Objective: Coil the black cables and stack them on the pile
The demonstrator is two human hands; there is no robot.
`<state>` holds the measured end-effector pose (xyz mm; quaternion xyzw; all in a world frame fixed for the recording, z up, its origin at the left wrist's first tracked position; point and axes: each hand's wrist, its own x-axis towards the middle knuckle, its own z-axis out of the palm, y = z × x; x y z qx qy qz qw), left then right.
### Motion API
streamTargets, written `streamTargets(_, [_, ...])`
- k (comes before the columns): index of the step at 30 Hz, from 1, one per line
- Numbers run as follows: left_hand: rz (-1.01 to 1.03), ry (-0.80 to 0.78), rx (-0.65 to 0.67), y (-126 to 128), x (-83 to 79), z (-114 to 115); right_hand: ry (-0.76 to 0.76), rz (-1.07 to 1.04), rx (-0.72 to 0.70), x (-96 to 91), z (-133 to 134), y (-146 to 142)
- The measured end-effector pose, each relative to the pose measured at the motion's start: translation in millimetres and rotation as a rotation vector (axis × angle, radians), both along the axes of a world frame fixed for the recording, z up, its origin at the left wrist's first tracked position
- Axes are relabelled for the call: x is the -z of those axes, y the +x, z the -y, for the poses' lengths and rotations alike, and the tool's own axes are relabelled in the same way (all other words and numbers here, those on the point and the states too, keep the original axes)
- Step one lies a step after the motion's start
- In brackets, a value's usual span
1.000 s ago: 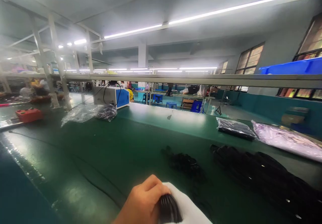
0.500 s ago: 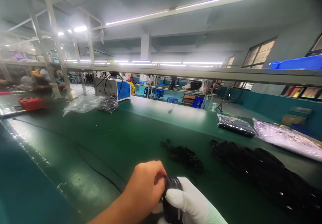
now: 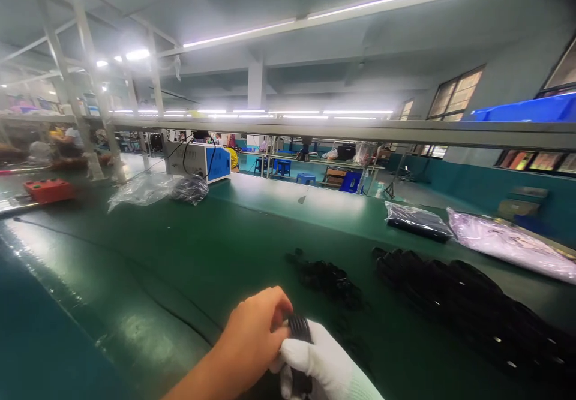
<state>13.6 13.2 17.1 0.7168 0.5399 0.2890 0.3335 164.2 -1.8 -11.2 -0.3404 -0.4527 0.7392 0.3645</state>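
The right hand point(image 3: 321, 358), in a white glove, is closed around a coil of black cable point(image 3: 299, 329), its thumb laid across the near side of the coil and its other fingers curled in underneath. The bare left hand point(image 3: 261, 322) has its fingers bent and drawn narrow against the coil's upper left side; the fingertips are hidden, so I cannot tell whether they pinch a strand. The coil lies immediately to the right of the left fingers, its long axis running roughly away from the wearer, and both hands touch it.

The hands are above the near part of the green-topped workbench point(image 3: 234, 238). A thin black cable point(image 3: 189, 326) runs across its left part towards the left forearm; whether it joins the coil cannot be seen. Just beyond the hands, slightly right, lies a small heap of black cables point(image 3: 330, 280), with a larger pile of black cable bundles point(image 3: 450, 298) stretching towards the near right corner. Near the far edge are a clear bag with black contents point(image 3: 418, 223) on the right and crumpled clear plastic point(image 3: 144, 190) on the left, beside a blue-and-grey machine point(image 3: 219, 161).
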Motion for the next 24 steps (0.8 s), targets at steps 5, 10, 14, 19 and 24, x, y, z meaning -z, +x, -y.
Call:
streamTargets(5, [-0.066, 0.165, 0.051, 2.1, 15.6, 23.4, -0.043, -0.278, 0.039, 2.7, 3.1, -4.9])
streamTargets(10, [-0.021, 0.248, 0.155, 0.7, 25.3, 24.9, -0.043, -0.348, 0.024, 3.8, 1.3, -0.7])
streamTargets(14, [0.19, 0.046, 0.058, -13.5, 2.1, 13.5, -0.211, -0.316, -0.12, -4.7, 3.7, 13.7])
streamTargets(19, [0.091, 0.071, 0.069, 0.1, 1.4, 12.1, -0.066, -0.081, -0.181, -16.9, 9.3, 16.8])
streamTargets(24, [-0.027, 0.177, 0.022, 12.8, 20.3, 15.3, 0.144, 0.162, -0.145, -19.2, 6.8, 12.1])
